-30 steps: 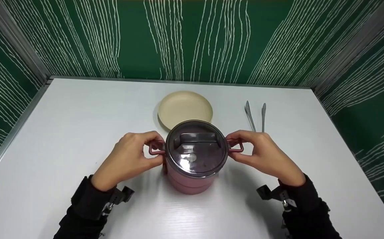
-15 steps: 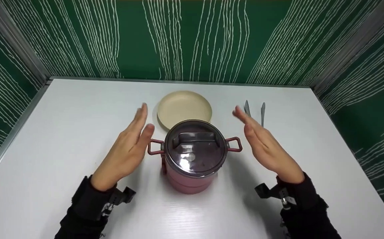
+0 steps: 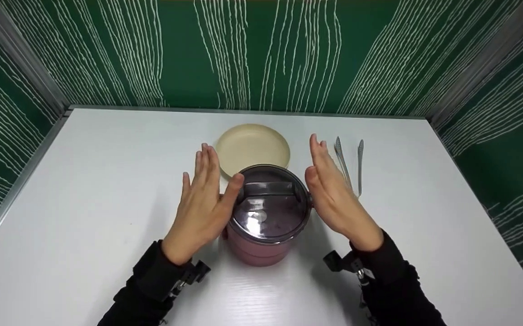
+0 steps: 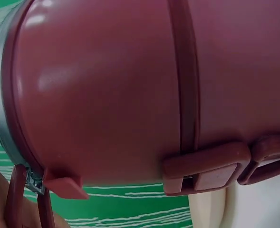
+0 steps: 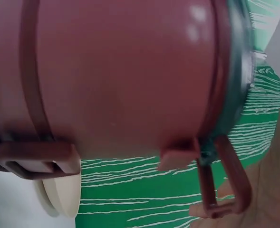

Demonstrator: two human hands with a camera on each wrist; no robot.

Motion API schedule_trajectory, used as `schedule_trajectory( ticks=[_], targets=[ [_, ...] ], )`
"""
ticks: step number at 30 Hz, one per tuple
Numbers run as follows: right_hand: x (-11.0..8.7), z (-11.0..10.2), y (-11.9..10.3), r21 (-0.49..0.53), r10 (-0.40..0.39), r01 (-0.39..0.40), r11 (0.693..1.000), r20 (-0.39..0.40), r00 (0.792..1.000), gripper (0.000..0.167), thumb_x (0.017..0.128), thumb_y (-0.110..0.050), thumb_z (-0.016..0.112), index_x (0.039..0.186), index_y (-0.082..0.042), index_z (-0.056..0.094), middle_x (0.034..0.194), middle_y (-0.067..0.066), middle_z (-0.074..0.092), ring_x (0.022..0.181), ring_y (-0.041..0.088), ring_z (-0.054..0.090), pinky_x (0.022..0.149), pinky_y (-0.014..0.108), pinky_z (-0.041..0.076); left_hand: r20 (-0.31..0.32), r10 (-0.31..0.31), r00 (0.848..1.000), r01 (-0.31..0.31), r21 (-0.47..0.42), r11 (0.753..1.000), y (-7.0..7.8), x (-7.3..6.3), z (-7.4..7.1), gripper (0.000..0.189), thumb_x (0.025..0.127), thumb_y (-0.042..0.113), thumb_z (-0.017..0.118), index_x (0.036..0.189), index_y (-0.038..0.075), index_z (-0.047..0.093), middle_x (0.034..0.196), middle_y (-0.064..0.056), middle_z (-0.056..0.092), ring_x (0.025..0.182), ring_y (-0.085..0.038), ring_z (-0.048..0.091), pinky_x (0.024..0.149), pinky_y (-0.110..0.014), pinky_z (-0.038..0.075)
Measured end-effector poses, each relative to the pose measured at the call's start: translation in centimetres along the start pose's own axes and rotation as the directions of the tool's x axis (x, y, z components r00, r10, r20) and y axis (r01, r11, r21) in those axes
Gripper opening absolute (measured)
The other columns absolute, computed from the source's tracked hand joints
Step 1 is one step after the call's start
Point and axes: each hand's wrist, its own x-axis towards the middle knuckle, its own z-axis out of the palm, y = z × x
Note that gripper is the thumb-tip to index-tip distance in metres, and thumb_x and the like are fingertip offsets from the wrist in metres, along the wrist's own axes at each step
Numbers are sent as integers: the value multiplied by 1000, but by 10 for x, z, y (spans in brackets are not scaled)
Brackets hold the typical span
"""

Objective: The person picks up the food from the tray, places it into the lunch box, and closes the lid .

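A pink-red two-tier lunch pot (image 3: 261,253) stands upright on the table, topped by a dark see-through lid (image 3: 273,222) with a bar handle (image 3: 268,188). My left hand (image 3: 202,203) is at its left side, fingers straight and thumb over the lid's edge. At the right side, my right hand (image 3: 334,194) holds its fingers straight and upright close to the rim. From the head both side loops are mostly hidden behind the hands. The left wrist view shows one loop (image 4: 16,194) in front of the fingers. Another loop (image 5: 235,183) sticks out beside the palm in the right wrist view.
Behind the pot lies a round cream plate (image 3: 252,142), partly covered by the lid. Two slim metal arms, like those of tongs (image 3: 360,165), lie on the right behind my right hand. Green walls with white streaks enclose the white table (image 3: 107,158).
Both hands let go of the side loops, which now stand outward, and the fingers straightened. Both hands then moved inward to the pot's sides. The pot stays in place.
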Motion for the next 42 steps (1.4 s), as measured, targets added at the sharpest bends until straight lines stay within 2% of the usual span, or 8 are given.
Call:
schedule_trajectory(
  ticks=[3, 10, 15, 21, 27, 33, 37, 42],
  targets=[
    [-1, 4, 0, -15, -2, 2, 1000, 4, 1000, 58, 97, -52, 21, 147, -32, 0, 154, -7, 2, 142, 13, -2, 112, 53, 7, 0, 1, 1000, -1, 23, 1000, 0, 0, 3, 78, 92, 63, 23, 147, 14, -5, 151, 8, -14, 140, -10, -10, 113, -53, 0],
    [-1, 13, 5, -63, -47, 47, 997, 4, 999, 60, 98, -49, 22, 148, -25, 0, 154, -3, 4, 142, 15, -5, 115, 46, 1, 29, 2, 1000, -1, -19, 1000, -2, 1, 7, 76, 92, 62, 22, 147, 16, -4, 151, 9, -13, 140, -9, -9, 113, -53, 0],
    [-1, 16, 8, -54, -15, 16, 998, 26, 1000, 58, 98, -49, 22, 147, -29, -1, 154, -5, 4, 141, 12, -5, 115, 46, 2, 34, 1, 999, 1, -61, 998, -3, 2, 8, 75, 92, 62, 23, 147, 19, -5, 151, 10, -12, 140, -7, -8, 113, -53, 0],
    [-3, 18, 9, -9, 21, -21, 1000, 54, 998, 56, 98, -48, 22, 147, -32, 0, 154, -10, 3, 141, 10, -4, 114, 47, 3, 59, -11, 998, 19, -139, 990, -4, 3, 10, 75, 91, 63, 23, 146, 21, -5, 152, 10, -9, 140, -6, -7, 113, -52, 0],
    [-1, 22, 12, 104, 28, -35, 994, 68, 997, 56, 97, -51, 19, 147, -31, 3, 153, -12, 6, 141, 10, -1, 115, 44, 6, 71, -9, 997, 24, -214, 976, -6, 3, 12, 74, 92, 62, 24, 146, 22, -7, 151, 12, -10, 139, -4, -8, 114, -49, 0],
    [1, 26, 13, 230, -8, -5, 973, 53, 999, 62, 95, -57, 17, 148, -27, 6, 152, -10, 15, 140, 8, 9, 114, 42, 12, 44, 15, 999, 1, -339, 941, -8, 5, 17, 74, 93, 58, 27, 146, 23, -11, 151, 12, -12, 139, -3, -7, 114, -45, -3],
    [0, 24, 0, 277, 15, -28, 961, 50, 999, 64, 95, -57, 17, 148, -22, 7, 152, -5, 17, 140, 11, 14, 114, 42, 13, 29, 34, 999, -18, -425, 905, -10, 8, 20, 69, 95, 56, 22, 146, 22, -9, 152, 9, -7, 139, -4, -2, 115, -41, -1],
    [-4, 21, -15, 364, 67, -83, 928, 54, 996, 60, 97, -51, 18, 148, -22, 8, 151, 1, 22, 140, 18, 17, 114, 44, 12, 35, 13, 999, 7, -501, 865, -11, 8, 23, 64, 95, 57, 19, 146, 26, -4, 152, 15, 0, 138, -4, 12, 116, -34, 7]
  ],
)
